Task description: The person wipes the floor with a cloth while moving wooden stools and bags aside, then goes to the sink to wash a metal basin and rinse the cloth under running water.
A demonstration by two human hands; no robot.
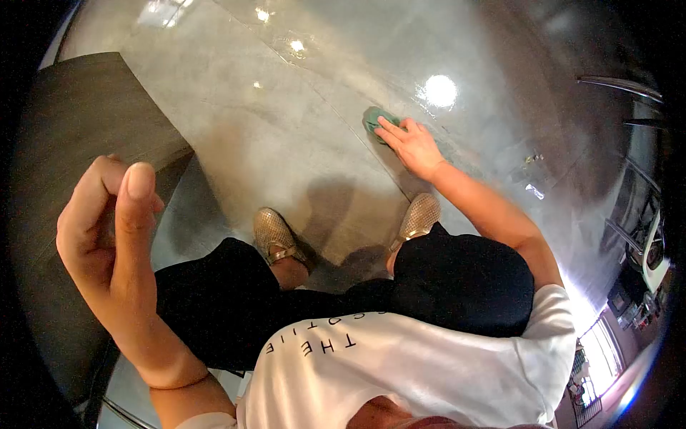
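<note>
On the shiny grey floor, my right hand presses down on a small rounded green cloth. The fingers lie over its near right side and partly cover it; its exact weave cannot be made out. My left hand is raised close to the camera at the left, with fingers curled in and the thumb up. Nothing shows in it, and it touches nothing that I can see.
A dark brown panel or tabletop stands at the left, its corner pointing inward. My shoes are planted apart below the cloth. Curved metal legs line the right edge. A small shiny piece lies on the floor there.
</note>
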